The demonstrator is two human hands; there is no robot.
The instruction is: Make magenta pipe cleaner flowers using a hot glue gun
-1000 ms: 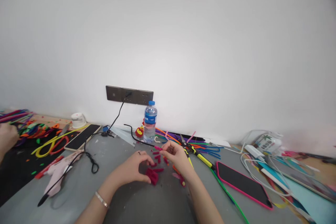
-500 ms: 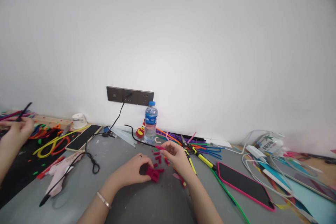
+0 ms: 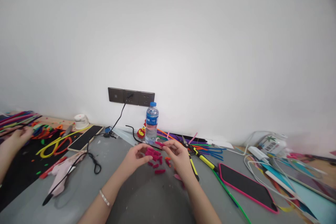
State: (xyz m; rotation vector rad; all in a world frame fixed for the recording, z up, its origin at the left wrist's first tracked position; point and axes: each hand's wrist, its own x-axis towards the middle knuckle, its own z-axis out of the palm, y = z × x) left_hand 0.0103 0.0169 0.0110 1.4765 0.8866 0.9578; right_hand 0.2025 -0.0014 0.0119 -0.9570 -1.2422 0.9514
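Note:
My left hand (image 3: 135, 161) is closed with thumb and fingers around a magenta fuzzy piece (image 3: 152, 154), which looks like bundled pipe cleaner. Just to its right, my right hand (image 3: 177, 155) pinches a short magenta pipe cleaner piece (image 3: 159, 144) a little above the table. Several more short magenta pieces are scattered below, one longer cut piece (image 3: 160, 171) lying nearest me. Small orange bits (image 3: 168, 162) sit beside my right fingers. Black-and-yellow pliers (image 3: 204, 161) lie to the right, partly hidden by my right hand.
A water bottle (image 3: 151, 126) stands behind my hands, beside a red-and-yellow figure (image 3: 141, 132). Pink-cased phone (image 3: 246, 187) lies right; another phone (image 3: 85, 138), a pink glue gun (image 3: 60, 178) and a black cord lie left. At far left is another person's hand (image 3: 18, 140).
My left hand has moved up and away from me with the magenta piece, closer to my right hand. A longer magenta piece now shows on the table. The other person's hand has lowered.

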